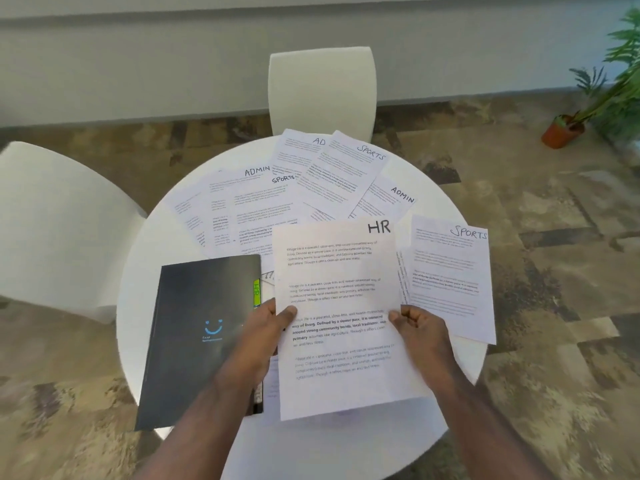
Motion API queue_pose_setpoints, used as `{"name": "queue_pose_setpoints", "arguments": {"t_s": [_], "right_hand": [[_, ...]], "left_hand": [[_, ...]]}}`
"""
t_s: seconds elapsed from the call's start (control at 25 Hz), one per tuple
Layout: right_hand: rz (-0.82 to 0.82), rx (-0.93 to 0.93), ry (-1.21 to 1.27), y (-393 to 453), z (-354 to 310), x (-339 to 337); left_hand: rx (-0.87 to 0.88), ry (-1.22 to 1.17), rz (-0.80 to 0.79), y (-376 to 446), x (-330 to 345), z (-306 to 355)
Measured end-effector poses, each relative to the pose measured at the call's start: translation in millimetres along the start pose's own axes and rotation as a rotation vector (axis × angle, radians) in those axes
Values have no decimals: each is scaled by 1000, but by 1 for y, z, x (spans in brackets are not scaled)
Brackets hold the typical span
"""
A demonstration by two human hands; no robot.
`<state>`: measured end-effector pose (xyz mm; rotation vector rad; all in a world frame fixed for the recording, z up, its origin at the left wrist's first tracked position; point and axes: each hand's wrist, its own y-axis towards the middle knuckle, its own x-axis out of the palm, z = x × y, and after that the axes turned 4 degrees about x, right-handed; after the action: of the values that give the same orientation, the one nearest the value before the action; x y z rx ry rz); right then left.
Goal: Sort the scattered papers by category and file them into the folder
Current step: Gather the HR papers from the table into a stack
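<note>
A sheet marked HR (341, 271) is lifted above the round white table (145, 271). My left hand (268, 329) pinches its left edge and my right hand (417, 329) pinches its right edge. A closed black folder (197, 337) with a blue smiley lies at the left, and a green HR tab (256, 292) sticks out of its right side. Scattered behind are sheets marked ADMIN (242, 188), SPORTS (266, 209), SPORTS (346, 174) and ADMIN (384, 199). One more SPORTS sheet (450, 275) lies at the right. More paper under the HR sheet is mostly hidden.
A white chair (322, 91) stands behind the table and another white chair (59, 230) at the left. A potted plant (568, 129) stands on the patterned carpet at the far right. The folder's near corner overhangs the table's front-left edge.
</note>
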<state>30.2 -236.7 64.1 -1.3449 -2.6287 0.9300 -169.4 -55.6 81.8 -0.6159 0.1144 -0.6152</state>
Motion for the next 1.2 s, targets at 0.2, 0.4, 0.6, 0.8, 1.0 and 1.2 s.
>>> {"name": "queue_pose_setpoints", "arguments": {"t_s": [0.2,0.4,0.6,0.8,1.0,1.2], "right_hand": [[-37,-48,-18,0,-20,54],[-90,6,26,8,-39,97],[-93,58,-35,31,-47,138],[113,22,-375,83,-41,154],[46,215,-498,114,-31,187],[180,263,-394,123,-28,213]], "left_hand": [[-8,-33,78,15,-50,22],[29,3,125,43,-98,33],[46,-47,163,64,-149,27],[30,-69,274,68,-226,11],[-44,-128,402,61,-278,-4],[-37,-159,436,56,-292,-13]]}}
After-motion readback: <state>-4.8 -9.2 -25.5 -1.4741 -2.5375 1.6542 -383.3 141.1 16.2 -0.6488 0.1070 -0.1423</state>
